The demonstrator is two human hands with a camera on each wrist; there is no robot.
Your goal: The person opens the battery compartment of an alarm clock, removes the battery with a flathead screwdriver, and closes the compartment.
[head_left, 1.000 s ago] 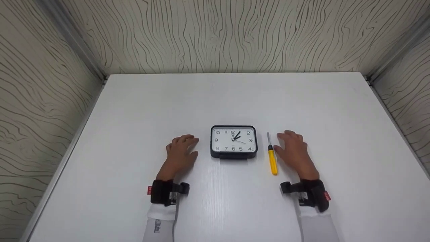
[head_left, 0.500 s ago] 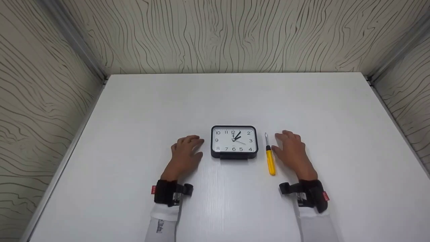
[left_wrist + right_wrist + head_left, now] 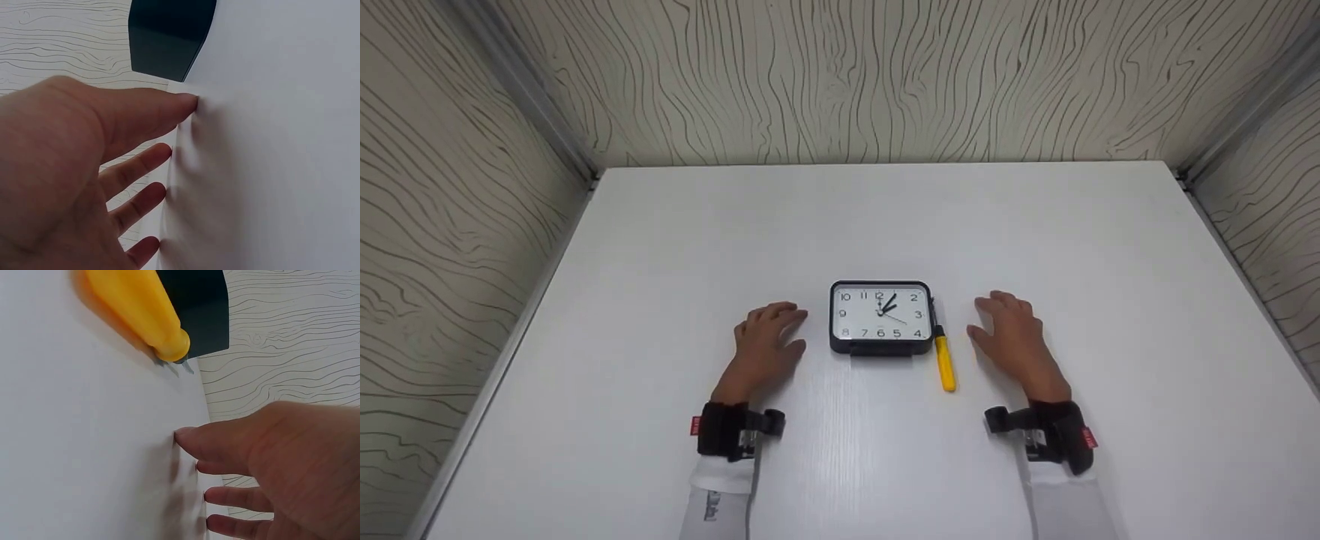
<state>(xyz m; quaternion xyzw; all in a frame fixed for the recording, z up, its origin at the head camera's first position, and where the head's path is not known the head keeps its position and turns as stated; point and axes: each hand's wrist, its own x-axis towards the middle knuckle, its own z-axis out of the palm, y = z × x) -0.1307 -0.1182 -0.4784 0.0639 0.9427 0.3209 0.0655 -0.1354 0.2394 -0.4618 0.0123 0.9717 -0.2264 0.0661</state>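
A black-framed clock with a white dial lies face up on the table between my hands. Beside its right edge is a yellow-handled screwdriver, tip pointing away from me; whether the shaft touches the clock, I cannot tell. My left hand rests its fingertips on the table left of the clock, apart from it. To the right of the screwdriver, my right hand rests the same way, holding nothing. In the right wrist view, the yellow handle shows in front of the clock's dark side.
The white table extends around both hands to a back wall with a wood-grain pattern. Similar panels stand at the left and right, with grey metal posts at the corners.
The screwdriver has shifted left, away from my right hand and up beside the clock. My left hand moved slightly right, then back left. My right hand and the clock stay nearly in place.
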